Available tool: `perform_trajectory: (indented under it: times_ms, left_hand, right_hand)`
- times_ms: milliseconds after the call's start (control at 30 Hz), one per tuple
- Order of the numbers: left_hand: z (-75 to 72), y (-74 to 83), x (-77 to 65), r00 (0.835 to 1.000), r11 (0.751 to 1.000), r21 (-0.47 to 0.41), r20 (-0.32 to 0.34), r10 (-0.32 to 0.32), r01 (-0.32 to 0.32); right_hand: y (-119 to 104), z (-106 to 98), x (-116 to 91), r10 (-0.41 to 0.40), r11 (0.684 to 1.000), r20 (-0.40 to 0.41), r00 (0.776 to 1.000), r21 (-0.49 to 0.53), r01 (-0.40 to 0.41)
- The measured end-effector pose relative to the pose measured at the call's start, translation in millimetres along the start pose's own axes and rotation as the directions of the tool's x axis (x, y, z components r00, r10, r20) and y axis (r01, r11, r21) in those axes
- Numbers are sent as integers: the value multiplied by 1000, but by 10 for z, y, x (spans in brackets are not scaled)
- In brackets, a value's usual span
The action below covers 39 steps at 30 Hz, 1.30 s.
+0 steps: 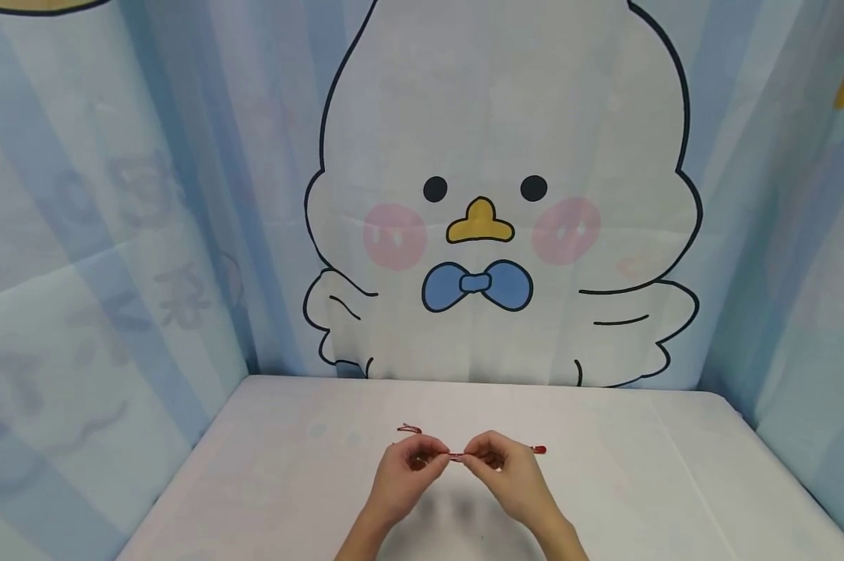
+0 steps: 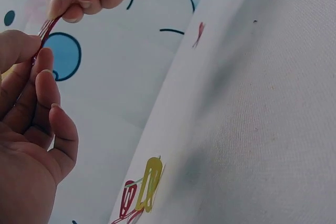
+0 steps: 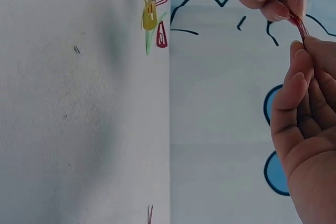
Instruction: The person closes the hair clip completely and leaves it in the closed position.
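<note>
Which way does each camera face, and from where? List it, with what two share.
Head: on the head, facing forward and down at the table; left hand, right hand and forearms show.
Left wrist: on that wrist, facing the pinched red strip; both hands show.
Right wrist: on that wrist, facing the same red strip; both hands show.
Shared: both wrist views show a yellow clip.

The head view looks forward and down over the left hand (image 1: 406, 477) and right hand (image 1: 514, 477), far enough back to take in the table (image 1: 309, 467) and printed curtain (image 1: 499, 101) beyond. Both wrist views sit much nearer, turned sideways, with the table on the left one's right and the right one's left; they share both hands, the thin red piece (image 2: 50, 27) and the yellow clip (image 2: 153, 164).
</note>
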<state>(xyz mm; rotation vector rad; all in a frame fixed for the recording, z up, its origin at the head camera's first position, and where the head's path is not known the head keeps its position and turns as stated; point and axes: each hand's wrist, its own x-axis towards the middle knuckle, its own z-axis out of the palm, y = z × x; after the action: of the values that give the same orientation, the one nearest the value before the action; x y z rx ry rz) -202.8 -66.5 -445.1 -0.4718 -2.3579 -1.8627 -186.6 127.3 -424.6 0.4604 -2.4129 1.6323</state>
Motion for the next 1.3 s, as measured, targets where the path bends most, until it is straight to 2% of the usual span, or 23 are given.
perform_trajectory:
  times_ms: [433, 800, 1100, 1167, 1300]
  left_hand:
    - [5, 47, -29, 1000, 998, -64, -16, 25, -26]
    - [77, 70, -17, 996, 997, 70, -83, 38, -32]
    - [146, 69, -19, 989, 990, 137, -137, 53, -34]
    - [145, 76, -23, 988, 990, 136, -144, 57, -37]
    - [132, 84, -24, 988, 994, 105, -153, 25, -9]
  right_hand:
    - [-6, -4, 16, -13, 998, -13, 1000, -61, 13]
    - [2, -13, 29, 2, 994, -24, 1000, -107, -4]
    - [53, 17, 28, 13, 990, -34, 999, -139, -17]
    - [60, 26, 34, 15, 989, -33, 999, -150, -20]
    - [67, 29, 42, -16, 988, -17, 1000, -154, 13]
